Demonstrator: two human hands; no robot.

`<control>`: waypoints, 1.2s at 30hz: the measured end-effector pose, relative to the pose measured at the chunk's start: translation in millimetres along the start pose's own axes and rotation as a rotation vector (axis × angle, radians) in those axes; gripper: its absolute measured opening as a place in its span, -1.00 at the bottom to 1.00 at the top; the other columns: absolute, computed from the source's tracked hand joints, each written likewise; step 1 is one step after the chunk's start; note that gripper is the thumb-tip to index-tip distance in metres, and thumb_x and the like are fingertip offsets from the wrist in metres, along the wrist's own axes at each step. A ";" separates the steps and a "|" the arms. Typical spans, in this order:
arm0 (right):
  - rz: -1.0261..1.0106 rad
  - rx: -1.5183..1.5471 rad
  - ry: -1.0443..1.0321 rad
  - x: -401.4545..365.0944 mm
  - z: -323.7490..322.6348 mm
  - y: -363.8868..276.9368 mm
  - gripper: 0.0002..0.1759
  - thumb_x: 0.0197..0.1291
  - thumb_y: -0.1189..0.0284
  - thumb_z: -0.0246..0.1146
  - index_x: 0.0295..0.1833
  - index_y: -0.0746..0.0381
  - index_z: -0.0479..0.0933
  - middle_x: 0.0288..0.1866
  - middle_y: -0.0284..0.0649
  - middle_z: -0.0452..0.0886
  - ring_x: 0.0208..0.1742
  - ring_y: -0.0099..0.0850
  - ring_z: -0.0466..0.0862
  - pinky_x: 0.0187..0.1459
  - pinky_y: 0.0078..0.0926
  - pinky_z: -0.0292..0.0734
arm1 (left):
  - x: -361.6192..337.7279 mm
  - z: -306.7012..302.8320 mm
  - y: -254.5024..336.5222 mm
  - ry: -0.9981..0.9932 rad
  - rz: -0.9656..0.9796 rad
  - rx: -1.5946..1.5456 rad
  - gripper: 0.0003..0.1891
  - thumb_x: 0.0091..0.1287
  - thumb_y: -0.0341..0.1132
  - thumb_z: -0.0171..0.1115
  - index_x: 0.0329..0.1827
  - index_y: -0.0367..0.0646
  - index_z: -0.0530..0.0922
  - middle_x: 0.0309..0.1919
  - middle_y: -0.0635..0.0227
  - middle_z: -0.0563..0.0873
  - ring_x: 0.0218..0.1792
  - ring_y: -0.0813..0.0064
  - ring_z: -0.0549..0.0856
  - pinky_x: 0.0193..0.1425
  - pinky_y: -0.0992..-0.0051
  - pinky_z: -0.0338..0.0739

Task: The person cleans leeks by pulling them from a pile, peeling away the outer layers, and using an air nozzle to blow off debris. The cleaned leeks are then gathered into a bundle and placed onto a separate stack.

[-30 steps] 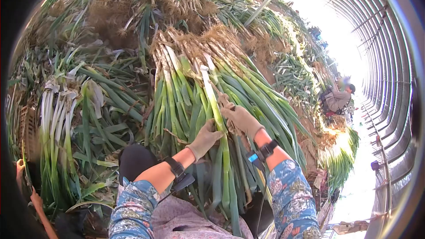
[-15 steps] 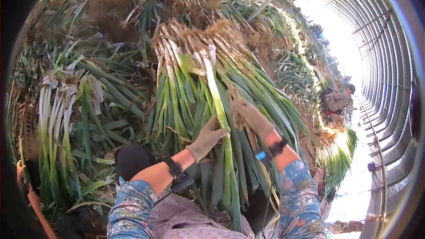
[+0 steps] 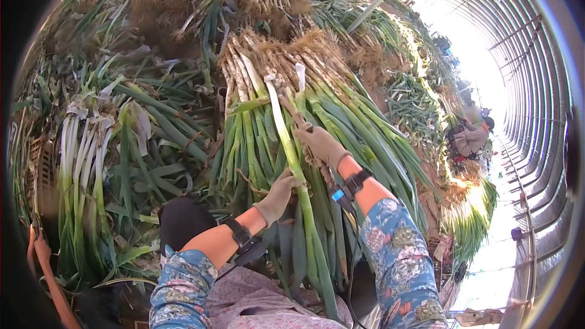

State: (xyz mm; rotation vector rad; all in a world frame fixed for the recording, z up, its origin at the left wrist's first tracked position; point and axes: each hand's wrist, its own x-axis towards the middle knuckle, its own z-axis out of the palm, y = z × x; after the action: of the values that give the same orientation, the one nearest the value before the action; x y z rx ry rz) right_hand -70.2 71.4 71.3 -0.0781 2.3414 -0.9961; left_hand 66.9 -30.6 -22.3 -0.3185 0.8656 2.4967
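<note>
My left hand (image 3: 279, 197), in a tan glove, is closed around the green part of a long green onion (image 3: 281, 122). Its white end points up and away from me, and its leaves hang down over my lap. Just right of this stalk, my right hand (image 3: 322, 146), gloved too, has its fingers curled on a brownish strip (image 3: 299, 119), perhaps a withered leaf. Beneath both hands spreads a thick pile of unpeeled green onions (image 3: 359, 116), with muddy, rooty ends at the far side. Another pale-ended stalk (image 3: 300, 77) lies on that pile.
Cleaned green onions (image 3: 79, 164) stand bunched at the left, beside a brown crate (image 3: 44, 170). Another person's hands (image 3: 38, 247) show at the lower left edge. Loose leaves cover the ground. A co-worker (image 3: 469, 137) sits at the right, near another bundle (image 3: 469, 210).
My right hand has moved left and up, closer to the held stalk, with the brownish strip. The stalk's white end has tipped left; my left hand has shifted slightly left and still grips it.
</note>
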 end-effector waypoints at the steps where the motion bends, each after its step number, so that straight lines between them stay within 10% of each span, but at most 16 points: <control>1: -0.013 0.010 -0.006 18.3 -0.4 4.1 -0.43 0.41 0.02 0.20 -0.11 0.43 0.57 -0.54 -0.11 0.61 -0.61 -0.32 0.66 -0.52 -0.36 0.53 | 0.5 0.1 0.1 -0.003 0.004 -0.014 -0.46 0.36 -0.42 -0.01 0.45 0.00 0.35 -0.06 0.30 0.59 -0.05 0.37 0.67 0.07 0.27 0.66; 7: -0.324 -0.156 0.004 56.6 -17.2 0.1 -0.50 0.43 0.03 0.19 -0.13 0.34 0.54 -0.49 -0.16 0.61 -0.53 -0.40 0.65 -0.45 -0.43 0.54 | 1.1 1.9 9.0 -0.073 -0.050 -0.034 -0.66 0.44 -0.33 -0.03 0.25 -0.11 0.38 -0.10 0.25 0.56 -0.05 0.27 0.66 0.12 0.13 0.63; 15: -0.136 0.406 0.024 -158.0 -30.6 46.2 -0.66 0.45 0.15 0.20 -0.10 0.25 0.52 -0.44 -0.31 0.60 -0.47 -0.53 0.60 -0.39 -0.55 0.51 | 2.5 24.3 46.0 -0.273 -0.098 -0.332 -0.65 0.62 -0.17 -0.03 0.27 -0.25 0.33 -0.08 0.12 0.58 -0.04 0.15 0.67 0.15 0.07 0.62; 19: 0.017 0.523 0.109 -229.6 -10.6 84.3 -0.69 0.47 0.19 0.18 -0.13 0.25 0.51 -0.44 -0.31 0.59 -0.44 -0.55 0.60 -0.37 -0.56 0.51 | 30.7 14.7 18.3 -0.073 -0.106 -0.141 -0.66 0.46 -0.48 0.00 0.27 -0.26 0.32 0.00 0.10 0.57 -0.01 0.15 0.66 0.19 0.08 0.59; 27: 0.026 0.412 0.007 -278.6 28.7 121.9 -0.76 0.39 0.30 0.29 -0.23 0.26 0.50 -0.43 -0.36 0.52 -0.43 -0.57 0.56 -0.36 -0.55 0.50 | -19.3 23.0 -3.4 -0.150 0.080 -0.008 -0.63 0.39 -0.55 -0.04 0.26 -0.28 0.35 0.03 0.08 0.58 0.02 0.22 0.65 0.15 0.21 0.60; 36: -0.029 0.314 0.012 -273.1 35.9 142.5 -0.67 0.38 0.19 0.30 -0.23 0.27 0.52 -0.46 -0.37 0.53 -0.49 -0.59 0.55 -0.43 -0.54 0.49 | 2.4 0.4 -40.1 -0.054 0.031 -0.105 -0.70 0.61 -0.19 -0.13 0.14 -0.22 0.43 -0.10 0.19 0.65 -0.06 0.27 0.66 0.09 0.21 0.59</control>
State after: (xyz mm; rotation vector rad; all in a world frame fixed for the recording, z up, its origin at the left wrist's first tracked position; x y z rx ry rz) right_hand 198.7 224.8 90.5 0.0173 2.1705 -1.3680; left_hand 85.1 -1.8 -43.7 -0.2726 0.7249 2.5725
